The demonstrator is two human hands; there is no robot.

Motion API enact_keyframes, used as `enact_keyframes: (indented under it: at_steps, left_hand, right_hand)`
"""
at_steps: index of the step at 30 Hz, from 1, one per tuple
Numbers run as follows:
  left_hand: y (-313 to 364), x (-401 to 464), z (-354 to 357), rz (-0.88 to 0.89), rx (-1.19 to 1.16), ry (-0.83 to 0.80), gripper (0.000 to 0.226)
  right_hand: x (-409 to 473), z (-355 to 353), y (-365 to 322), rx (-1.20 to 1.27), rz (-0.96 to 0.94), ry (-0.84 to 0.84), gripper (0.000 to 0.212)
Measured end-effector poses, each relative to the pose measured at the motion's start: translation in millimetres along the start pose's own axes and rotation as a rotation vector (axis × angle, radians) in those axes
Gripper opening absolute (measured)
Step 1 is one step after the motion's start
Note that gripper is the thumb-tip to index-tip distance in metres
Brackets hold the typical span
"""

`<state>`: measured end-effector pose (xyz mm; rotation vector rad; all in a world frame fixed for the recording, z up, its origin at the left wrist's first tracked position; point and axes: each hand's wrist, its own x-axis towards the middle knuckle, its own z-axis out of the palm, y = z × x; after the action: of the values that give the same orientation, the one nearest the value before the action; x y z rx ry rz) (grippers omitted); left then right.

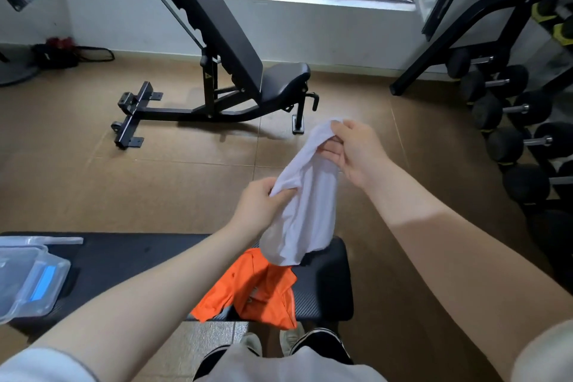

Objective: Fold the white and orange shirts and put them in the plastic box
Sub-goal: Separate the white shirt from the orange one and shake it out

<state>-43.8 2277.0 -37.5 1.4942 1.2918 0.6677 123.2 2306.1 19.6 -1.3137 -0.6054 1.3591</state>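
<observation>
The white shirt hangs bunched in the air above the black bench. My left hand grips its lower left edge. Higher up, my right hand pinches the top end of the cloth. The shirt's bottom droops onto the orange shirt, which lies crumpled on the bench's right part, one flap hanging over the near edge. The clear plastic box stands on the bench's left end with a blue thing inside.
A clear lid lies behind the box. A black adjustable weight bench stands on the brown floor ahead. A dumbbell rack fills the right side. My shoes show below the bench.
</observation>
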Motion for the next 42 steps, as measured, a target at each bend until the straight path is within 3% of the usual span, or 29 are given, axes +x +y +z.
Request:
enact_keyframes:
  at_steps: [3, 5, 9, 12, 14, 17, 20, 24, 28, 31, 34, 36, 39, 41, 42]
  left_hand:
    - [18, 4, -10, -0.024, -0.13, 0.001, 0.035]
    - [29, 8, -12, -0.022, -0.138, -0.004, 0.028]
    - [43, 15, -13, 0.012, -0.121, -0.062, 0.031]
    - [49, 15, -20, 0.034, -0.088, -0.146, 0.032]
    - [50, 18, -27, 0.057, -0.052, -0.174, 0.019]
    - [53, 19, -37, 0.084, 0.033, -0.173, 0.024]
    - [53, 19, -46, 0.082, 0.079, -0.144, 0.022]
    - [58, 16, -62, 0.094, 0.071, -0.115, 0.013]
    - [51, 20, -78, 0.083, 0.049, -0.023, 0.012]
    - [40, 25, -68, 0.075, 0.022, 0.059, 0.021]
    - [33, 18, -39, 0.077, 0.071, -0.059, 0.035]
    - [29, 12, -26, 0.063, 0.066, -0.117, 0.04]
    - [19, 12, -17, 0.109, 0.186, -0.12, 0.036]
    - [17, 9, -8, 0.172, 0.259, -0.12, 0.019]
    - [17, 7, -3, 0.187, 0.211, -0.126, 0.026]
  right_hand:
    - [-4, -12, 7, -0.058, -0.002, -0.016, 0.014]
    - [-14, -15, 20, -0.234, -0.01, -0.121, 0.005]
    - [-34, -4, 38, -0.495, -0.159, -0.329, 0.027]
    - [-31, -2, 35, -0.568, -0.244, -0.334, 0.023]
    - [-28, -4, 31, -0.621, -0.223, -0.358, 0.019]
    - [-23, -4, 30, -0.752, -0.247, -0.389, 0.023]
    - [-16, -3, 28, -0.906, -0.302, -0.39, 0.014]
    - [-8, -13, 25, -1.064, -0.287, -0.327, 0.033]
    - [-5, -25, 23, -0.915, -0.098, -0.112, 0.036]
    - [-16, -6, 17, -0.604, 0.03, -0.158, 0.045]
    - [-26, 21, 13, -0.402, 0.069, -0.219, 0.029]
    - [-25, 29, 12, -0.473, 0.059, -0.182, 0.021]
    - [-25, 27, 8, -0.707, 0.027, -0.099, 0.047]
    - [-29, 27, 6, -0.701, 0.035, -0.149, 0.052]
    - [-32, 27, 6, -0.678, 0.05, -0.198, 0.049]
